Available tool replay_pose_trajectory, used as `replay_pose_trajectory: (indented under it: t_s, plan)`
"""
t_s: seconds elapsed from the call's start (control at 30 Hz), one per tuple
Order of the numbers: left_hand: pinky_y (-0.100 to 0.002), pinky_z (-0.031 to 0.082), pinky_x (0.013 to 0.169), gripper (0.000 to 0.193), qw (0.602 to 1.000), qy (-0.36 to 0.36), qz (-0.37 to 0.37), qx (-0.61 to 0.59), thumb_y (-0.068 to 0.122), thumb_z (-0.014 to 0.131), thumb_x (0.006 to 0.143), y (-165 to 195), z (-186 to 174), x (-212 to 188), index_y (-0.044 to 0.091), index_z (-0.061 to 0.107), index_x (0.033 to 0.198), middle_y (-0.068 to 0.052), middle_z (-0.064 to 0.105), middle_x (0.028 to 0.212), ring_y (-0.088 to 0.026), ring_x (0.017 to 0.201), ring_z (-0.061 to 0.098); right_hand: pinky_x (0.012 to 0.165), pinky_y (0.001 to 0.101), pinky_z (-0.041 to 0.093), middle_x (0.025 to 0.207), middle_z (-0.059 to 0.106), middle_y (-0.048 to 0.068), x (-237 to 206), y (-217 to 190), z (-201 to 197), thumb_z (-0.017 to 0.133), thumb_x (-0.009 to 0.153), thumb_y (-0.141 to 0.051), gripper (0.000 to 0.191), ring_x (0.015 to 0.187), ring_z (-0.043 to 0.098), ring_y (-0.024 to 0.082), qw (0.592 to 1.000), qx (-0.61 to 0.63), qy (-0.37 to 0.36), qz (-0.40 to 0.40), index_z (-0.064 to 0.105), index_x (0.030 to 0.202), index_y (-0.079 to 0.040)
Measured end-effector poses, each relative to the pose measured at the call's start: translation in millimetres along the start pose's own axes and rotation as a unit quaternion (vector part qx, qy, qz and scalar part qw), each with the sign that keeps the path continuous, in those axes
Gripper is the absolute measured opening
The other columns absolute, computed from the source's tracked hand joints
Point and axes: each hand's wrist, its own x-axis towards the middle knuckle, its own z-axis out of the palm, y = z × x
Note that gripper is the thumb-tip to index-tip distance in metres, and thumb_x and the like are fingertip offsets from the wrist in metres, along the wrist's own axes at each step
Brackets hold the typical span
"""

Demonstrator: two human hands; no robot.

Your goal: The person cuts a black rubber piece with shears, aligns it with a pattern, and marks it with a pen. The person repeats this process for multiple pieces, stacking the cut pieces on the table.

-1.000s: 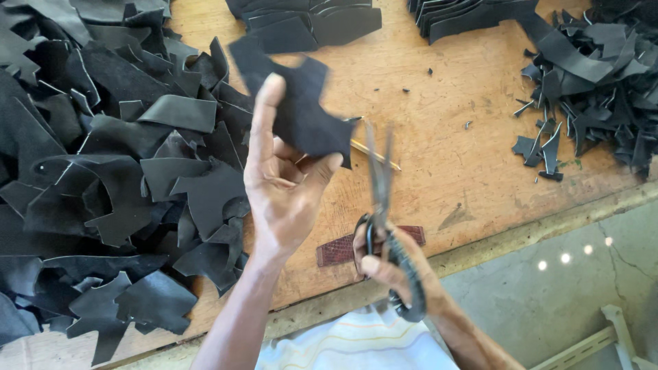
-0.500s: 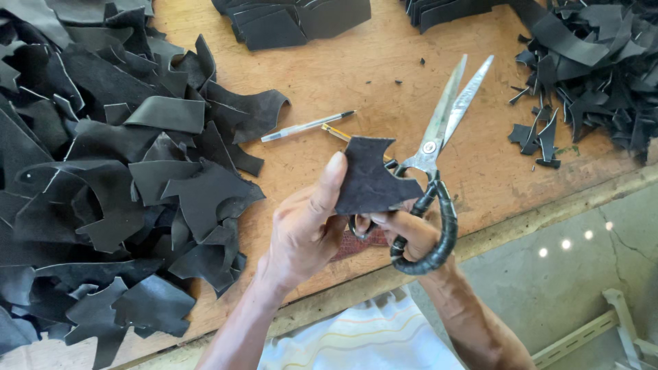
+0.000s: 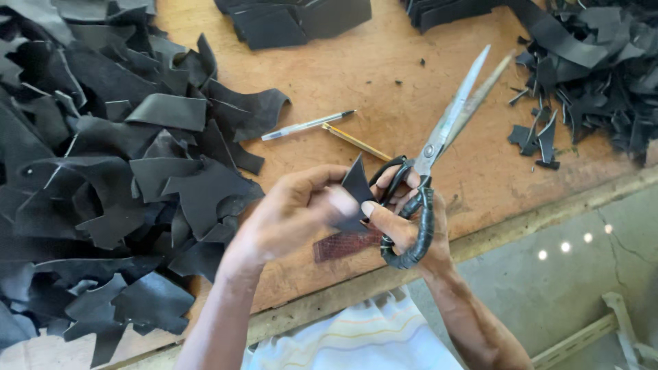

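**Operator:** Holding the dark leather piece (image 3: pixel 356 183) in my left hand (image 3: pixel 295 212), fingers (image 3: pixel 322 179) clamped on its lower left edge. The piece stands on edge, its point upward, directly left of the scissors' pivot.

**Checker:** State the right hand.

**Operator:** My right hand (image 3: pixel 411 226) grips the scissors (image 3: pixel 439 137), fingers closed through the black wrapped handle loops. The blades stand slightly apart and run up and to the right, away from the leather piece. Their long axis lies diagonally over the desk (image 3: pixel 384 89).

**Checker:** Which hand is nearer the piece?

**Operator:** The left holds it; the right thumb touches or nearly touches its lower edge. I cannot tell which, as the left fingers are blurred.

**Checker:** Surroundings, relative to the scissors?

**Operator:** A pen (image 3: pixel 305 125) and a pencil (image 3: pixel 356 142) lie left of the blades. A reddish strip (image 3: pixel 343 243) lies below the handles. A large heap of black offcuts (image 3: pixel 103 171) lies far left; smaller trimmings (image 3: pixel 589 89) lie right of the tips. Nothing stands between blades and piece.
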Motion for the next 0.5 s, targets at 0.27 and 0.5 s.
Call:
replay_pose_trajectory:
  t_s: [0.27,0.5]
  plan:
    - [-0.021,0.055,0.075,0.021,0.996,0.045,0.061,0.038,0.007,0.07,0.097,6.0,-23.5,17.6,-0.006,0.07,0.113,0.002,0.071,0.094,-0.003,0.084,0.063,0.059,0.0232,0.051,0.081,0.057,-0.001,-29.9,-0.5,-28.3,0.075,0.091,-0.028,0.031,0.07,0.06,0.007,0.985,-0.067,-0.15,0.049,0.061,0.102,-0.003]
    - [-0.018,0.052,0.066,0.028,0.991,0.095,0.049,0.078,0.013,0.069,0.096,20.2,-25.9,19.5,-0.002,0.073,0.12,0.003,0.075,0.091,0.0,0.077,0.061,0.055,0.0271,0.039,0.068,0.048,-0.002,-53.7,0.8,-23.2,0.075,0.086,-0.035,0.033,0.062,0.046,0.009,0.963,-0.169,-0.183,0.104,0.061,0.094,-0.007]
